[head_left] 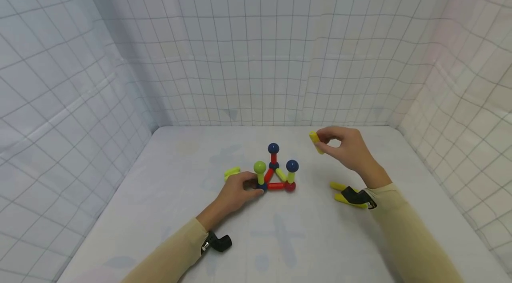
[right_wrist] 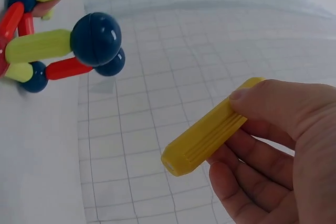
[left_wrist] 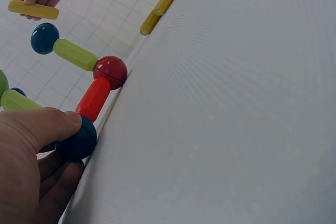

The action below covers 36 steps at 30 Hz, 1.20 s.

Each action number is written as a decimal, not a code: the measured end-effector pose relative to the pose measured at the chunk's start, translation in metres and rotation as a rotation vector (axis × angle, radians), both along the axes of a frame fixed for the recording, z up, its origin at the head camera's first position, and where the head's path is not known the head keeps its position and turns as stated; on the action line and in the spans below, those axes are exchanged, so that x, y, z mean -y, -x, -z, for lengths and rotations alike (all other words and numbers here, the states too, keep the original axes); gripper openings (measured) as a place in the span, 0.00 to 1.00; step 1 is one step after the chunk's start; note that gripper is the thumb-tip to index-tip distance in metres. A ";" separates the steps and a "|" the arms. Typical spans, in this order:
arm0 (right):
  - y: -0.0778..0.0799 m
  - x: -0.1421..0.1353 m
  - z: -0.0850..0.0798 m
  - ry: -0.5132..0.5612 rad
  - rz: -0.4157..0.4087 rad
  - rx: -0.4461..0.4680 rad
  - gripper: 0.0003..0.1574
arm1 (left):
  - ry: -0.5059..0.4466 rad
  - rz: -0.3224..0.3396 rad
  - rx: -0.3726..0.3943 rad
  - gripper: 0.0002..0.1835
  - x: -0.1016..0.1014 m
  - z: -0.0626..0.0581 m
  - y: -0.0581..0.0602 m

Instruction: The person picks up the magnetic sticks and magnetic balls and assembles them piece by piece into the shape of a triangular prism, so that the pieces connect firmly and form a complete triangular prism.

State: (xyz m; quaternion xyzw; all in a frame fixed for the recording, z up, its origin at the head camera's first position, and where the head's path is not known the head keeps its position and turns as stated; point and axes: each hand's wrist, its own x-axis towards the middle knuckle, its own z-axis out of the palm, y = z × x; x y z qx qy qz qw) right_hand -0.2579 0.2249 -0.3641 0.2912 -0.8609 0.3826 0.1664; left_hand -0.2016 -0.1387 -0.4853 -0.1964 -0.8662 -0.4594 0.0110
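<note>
A frame of balls and rods stands on the table: a triangle base with a red rod [head_left: 276, 185], and three uprights topped by a green ball [head_left: 260, 167] and two blue balls. My left hand [head_left: 236, 194] grips the blue ball [left_wrist: 77, 141] at the base's near left corner, thumb on one side, fingers on the other. Raised to the right of the frame, my right hand [head_left: 346, 147] pinches a yellow rod [right_wrist: 210, 129] between thumb and fingers. The rod is tilted and touches no ball.
Two yellow rods [head_left: 339, 185] lie on the table [head_left: 304, 247] below the right wrist, partly covered by a black wrist strap. Yellow-green rods [head_left: 232, 171] lie behind the left hand. Gridded white cloth walls [head_left: 248, 52] enclose the back and sides.
</note>
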 end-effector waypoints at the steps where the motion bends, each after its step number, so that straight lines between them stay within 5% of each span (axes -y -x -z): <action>1: 0.000 0.004 -0.002 0.008 -0.009 -0.009 0.13 | 0.001 0.000 0.000 0.19 0.000 0.000 0.000; 12: 0.001 0.051 -0.008 0.113 -0.119 -0.005 0.14 | -0.017 0.005 -0.002 0.18 0.001 0.001 0.000; 36: -0.001 0.094 0.038 0.052 -0.283 0.135 0.11 | -0.031 0.023 -0.008 0.17 0.001 0.002 0.002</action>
